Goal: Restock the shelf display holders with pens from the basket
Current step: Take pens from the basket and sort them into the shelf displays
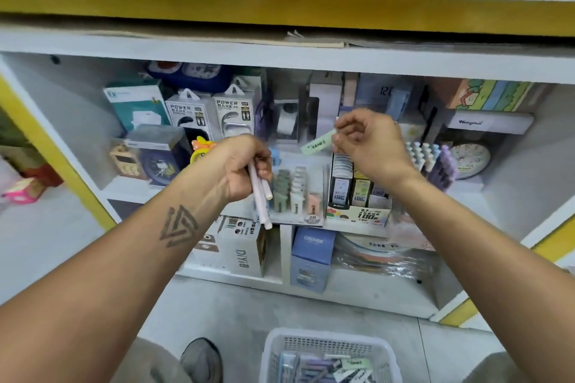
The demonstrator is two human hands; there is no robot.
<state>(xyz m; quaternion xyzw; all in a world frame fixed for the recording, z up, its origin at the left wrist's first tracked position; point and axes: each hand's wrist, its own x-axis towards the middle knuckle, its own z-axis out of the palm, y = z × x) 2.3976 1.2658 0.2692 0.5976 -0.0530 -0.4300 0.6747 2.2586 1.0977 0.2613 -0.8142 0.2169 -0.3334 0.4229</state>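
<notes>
While the left hand grips pink pens pointing down, the right hand pinches a slanting green pen.

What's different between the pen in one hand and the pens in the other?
The right hand pinches a single pale green pen at its fingertips, lying nearly level above the holders. The left hand grips pinkish-white pens in its fist, two or three of them, pointing steeply down. The green pen has dark print on its barrel; the pale ones look plain. Both sets are held in front of the shelf.
</notes>
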